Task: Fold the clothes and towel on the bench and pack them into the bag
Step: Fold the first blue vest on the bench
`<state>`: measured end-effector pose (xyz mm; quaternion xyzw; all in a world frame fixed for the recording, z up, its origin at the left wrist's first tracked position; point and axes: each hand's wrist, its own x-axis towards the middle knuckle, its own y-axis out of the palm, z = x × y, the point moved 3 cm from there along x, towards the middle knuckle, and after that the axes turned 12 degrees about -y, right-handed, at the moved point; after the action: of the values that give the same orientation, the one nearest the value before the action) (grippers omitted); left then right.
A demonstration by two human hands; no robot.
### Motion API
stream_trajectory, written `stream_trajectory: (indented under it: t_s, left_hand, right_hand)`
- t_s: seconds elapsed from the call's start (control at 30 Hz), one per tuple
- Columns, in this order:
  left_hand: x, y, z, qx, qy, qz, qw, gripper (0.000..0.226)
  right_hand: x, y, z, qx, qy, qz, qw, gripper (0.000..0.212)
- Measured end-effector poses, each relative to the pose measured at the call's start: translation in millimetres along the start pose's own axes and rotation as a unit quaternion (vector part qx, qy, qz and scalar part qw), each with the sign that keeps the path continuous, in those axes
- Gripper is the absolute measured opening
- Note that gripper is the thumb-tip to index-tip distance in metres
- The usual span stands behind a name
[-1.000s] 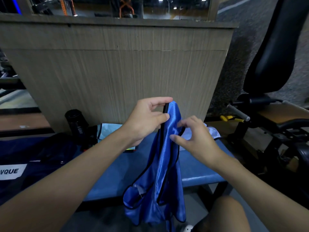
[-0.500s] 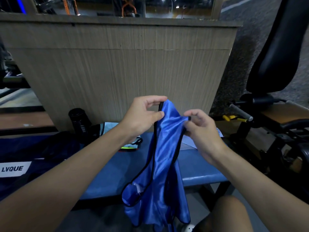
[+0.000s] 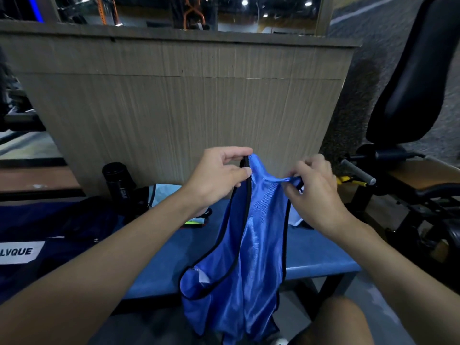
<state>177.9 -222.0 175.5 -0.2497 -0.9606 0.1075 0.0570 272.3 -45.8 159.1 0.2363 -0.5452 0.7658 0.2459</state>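
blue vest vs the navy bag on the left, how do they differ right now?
The vest hangs in the air, pinched at its top by the left hand and right hand; the bag lies slumped on the bench. The vest is shiny bright blue with black trim; the bag is dark navy with a white label. Both are soft blue fabric.

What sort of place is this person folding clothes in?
Most likely a gym. A padded blue bench stands in front, a workout machine with a black padded backrest sits to the right, and a mirror above reflects orange racks. The left hand and right hand pinch a blue training vest.
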Motion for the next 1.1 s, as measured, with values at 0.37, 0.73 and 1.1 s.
stream_trajectory:
  t_s: [0.37,0.73,1.1]
  left_hand:
    - [-3.1,2.6,-3.9,-0.010,0.008,0.020,1.000,0.047]
    - [-9.1,25.9,22.7,0.033,0.033,0.043,0.998,0.043]
    - [-4.4,28.4,20.8,-0.057,0.037,0.039,0.997,0.024]
  right_hand:
    - [4.4,4.3,16.1,0.127,-0.028,0.000,0.991,0.027]
    - [11.5,1.9,23.7,0.219,-0.054,0.010,0.974,0.014]
    - [12.3,-6.8,18.1,0.312,-0.037,0.089,0.945,0.032]
